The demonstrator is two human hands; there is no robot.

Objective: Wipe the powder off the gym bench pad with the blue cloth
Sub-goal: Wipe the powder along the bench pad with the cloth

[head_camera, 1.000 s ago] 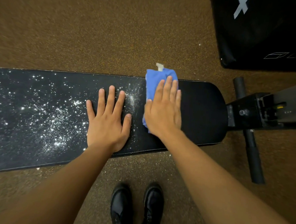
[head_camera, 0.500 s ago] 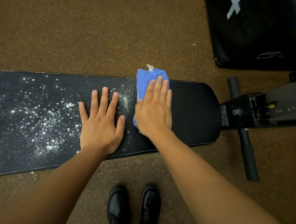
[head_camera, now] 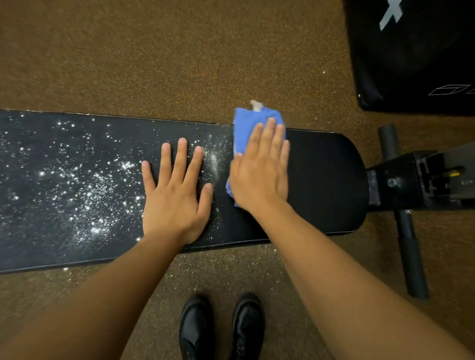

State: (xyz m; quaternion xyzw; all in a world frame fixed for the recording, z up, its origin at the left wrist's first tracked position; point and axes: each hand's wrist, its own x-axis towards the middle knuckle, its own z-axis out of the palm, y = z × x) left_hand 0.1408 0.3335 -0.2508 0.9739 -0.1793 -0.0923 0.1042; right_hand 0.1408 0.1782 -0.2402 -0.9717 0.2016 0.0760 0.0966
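Well to the left of the left hand, the powder lies thick over the black bench pad, so most of the wiping looks undone. That hand lies flat with fingers spread, holding nothing. Between the two hands a thin smeared dusting remains. The right hand, fingers straight, presses the blue cloth onto the pad, with the cloth's far end hanging over the pad's far edge. To the right of it the pad looks clean.

blue cloth, black bench pad speckled with white powder, brown flecked floor, glossy black shoes
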